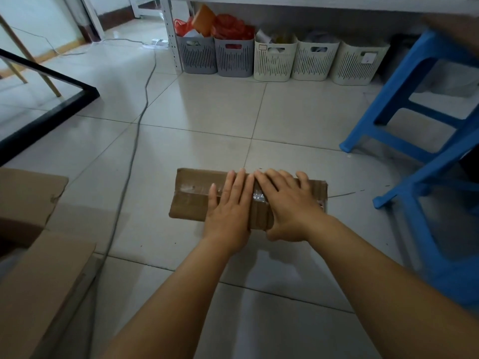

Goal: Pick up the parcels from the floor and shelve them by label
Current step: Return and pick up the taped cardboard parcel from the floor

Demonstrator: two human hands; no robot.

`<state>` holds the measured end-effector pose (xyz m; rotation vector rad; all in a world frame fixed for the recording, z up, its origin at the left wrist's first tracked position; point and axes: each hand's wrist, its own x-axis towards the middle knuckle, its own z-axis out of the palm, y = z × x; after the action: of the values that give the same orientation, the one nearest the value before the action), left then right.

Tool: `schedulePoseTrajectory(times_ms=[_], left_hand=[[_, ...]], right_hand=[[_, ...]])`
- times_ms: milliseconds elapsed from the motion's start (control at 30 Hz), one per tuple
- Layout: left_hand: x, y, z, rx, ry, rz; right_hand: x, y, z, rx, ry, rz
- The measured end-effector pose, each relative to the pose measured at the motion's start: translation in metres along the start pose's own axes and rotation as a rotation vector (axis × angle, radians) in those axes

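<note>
A brown cardboard parcel (190, 195) with clear tape across its top lies flat on the tiled floor in front of me. My left hand (229, 208) rests palm down on its middle, fingers together and stretched over the top. My right hand (290, 206) lies beside it on the right half, fingers spread over the far edge and thumb against the near side. Both hands touch the parcel, which still sits on the floor. Its label is not visible.
An open cardboard box (39, 255) stands at the left. A grey cable (134, 141) runs across the floor. A blue plastic stool (425, 130) is at the right. Several grey and cream baskets (274, 58) line the bottom of a white shelf unit (171, 35) ahead.
</note>
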<state>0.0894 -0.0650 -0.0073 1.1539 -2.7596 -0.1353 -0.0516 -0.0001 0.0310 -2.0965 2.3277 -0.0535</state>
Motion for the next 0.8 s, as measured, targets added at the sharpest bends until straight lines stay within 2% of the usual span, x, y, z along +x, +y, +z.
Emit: schedulePoseTrajectory(times_ms=[167,267,333,467,567,800], left_hand=[[0.002,-0.005,-0.004,-0.031,-0.019,0.002],[0.004,-0.008,-0.007,-0.083,0.025,0.018],[0.004,-0.009,-0.009,-0.133,0.090,-0.040],[0.012,-0.011,-0.020,-0.473,0.226,-0.395],[0.017,-0.018,-0.024,-0.674,0.276,-0.610],[0.010,-0.042,-0.023,-1.418,0.180,-0.844]], right_hand=[[0.000,0.001,-0.007,-0.009,-0.021,-0.043],[-0.002,0.000,-0.010,-0.031,-0.020,-0.062],[0.000,-0.002,-0.014,-0.033,0.012,-0.053],[0.003,-0.006,-0.019,0.029,0.206,0.044],[0.005,-0.009,-0.013,0.167,0.322,0.136],[0.000,0.003,0.022,0.595,0.150,0.494]])
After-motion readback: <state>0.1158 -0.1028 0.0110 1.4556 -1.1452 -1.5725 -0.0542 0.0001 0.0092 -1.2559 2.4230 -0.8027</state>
